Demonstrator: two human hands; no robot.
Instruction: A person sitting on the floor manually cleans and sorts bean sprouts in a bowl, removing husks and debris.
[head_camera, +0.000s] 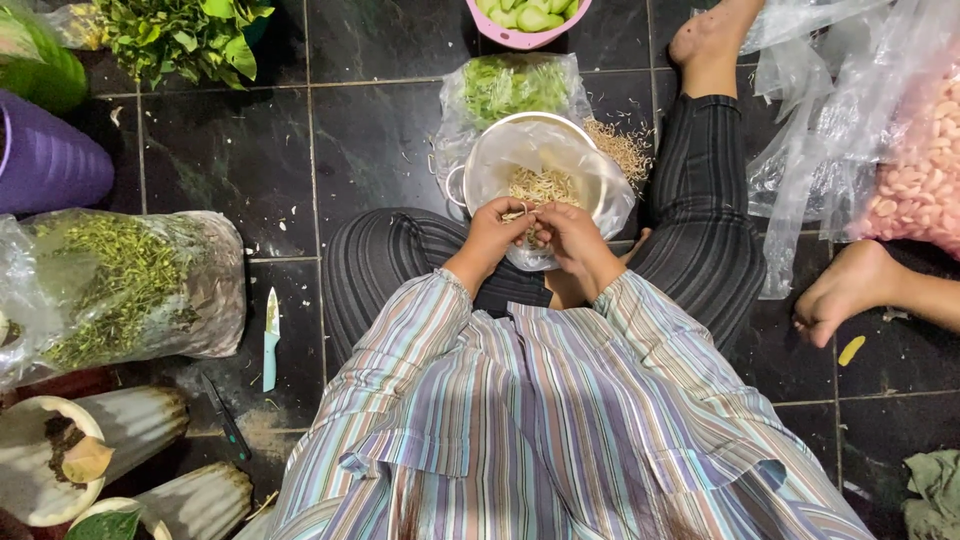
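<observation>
Dark glossy tiles (380, 150), bare at upper centre, crowded elsewhere. Big plastic bag of greens (120, 290) at left; crinkled clear bags (830, 130) at right, a bare foot (850, 290) beside them. Round metal bowl (545, 170), plastic-lined, at frame centre, sprouts (545, 185) heaped inside. Left hand (492, 235) and right hand (572, 238) close together at bowl's near rim, fingers pinched narrow on thin sprouts. Small knife (270, 338) lower left.

Pink bowl (527, 38) cut off above
</observation>
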